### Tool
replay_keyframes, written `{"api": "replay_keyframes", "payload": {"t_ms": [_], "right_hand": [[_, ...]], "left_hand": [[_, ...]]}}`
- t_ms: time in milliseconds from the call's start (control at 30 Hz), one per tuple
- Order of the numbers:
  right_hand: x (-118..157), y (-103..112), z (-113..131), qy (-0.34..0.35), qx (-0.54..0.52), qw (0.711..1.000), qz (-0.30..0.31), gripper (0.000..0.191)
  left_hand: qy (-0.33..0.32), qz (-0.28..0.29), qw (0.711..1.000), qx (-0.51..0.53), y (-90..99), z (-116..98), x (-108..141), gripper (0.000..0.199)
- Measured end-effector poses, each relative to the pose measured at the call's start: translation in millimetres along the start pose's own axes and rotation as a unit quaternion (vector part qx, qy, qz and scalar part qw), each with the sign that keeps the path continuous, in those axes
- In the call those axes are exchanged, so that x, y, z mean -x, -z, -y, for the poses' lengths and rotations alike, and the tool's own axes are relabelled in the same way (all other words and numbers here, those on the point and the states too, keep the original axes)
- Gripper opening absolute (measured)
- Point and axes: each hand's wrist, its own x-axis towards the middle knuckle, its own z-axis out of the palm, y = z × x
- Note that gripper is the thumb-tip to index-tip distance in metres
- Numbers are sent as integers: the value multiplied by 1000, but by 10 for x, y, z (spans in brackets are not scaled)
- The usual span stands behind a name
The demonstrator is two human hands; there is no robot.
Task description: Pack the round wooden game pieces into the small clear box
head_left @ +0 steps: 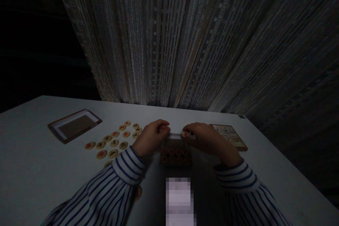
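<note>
An open box stands in front of me, with two rows of Chinese chess pieces lying in its near part. Between the thumb and fingers of my right hand is a round wooden Chinese chess piece with a red character, held over the box's far right corner. My left hand is at the far left corner, its fingers curled and thumb close to the index finger. Whether it grips the box edge or a small piece I cannot make out. Shadow darkens the box's inside.
Loose chess pieces with red or black characters are spread left of my left hand. One piece lies beside my left sleeve. An open lid or tray sits far left, a printed flat box right. A curtain hangs behind the white table.
</note>
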Motion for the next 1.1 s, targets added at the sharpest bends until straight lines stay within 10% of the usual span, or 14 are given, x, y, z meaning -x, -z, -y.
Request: {"api": "replay_keyframes", "payload": {"t_ms": [567, 1100], "right_hand": [[-31, -183, 8, 28, 47, 995, 78, 20], [-70, -267, -17, 18, 62, 990, 123, 24]], "left_hand": [[6, 89, 945, -314, 132, 19, 70, 30], [0, 138, 913, -385, 98, 5, 108, 35]]}}
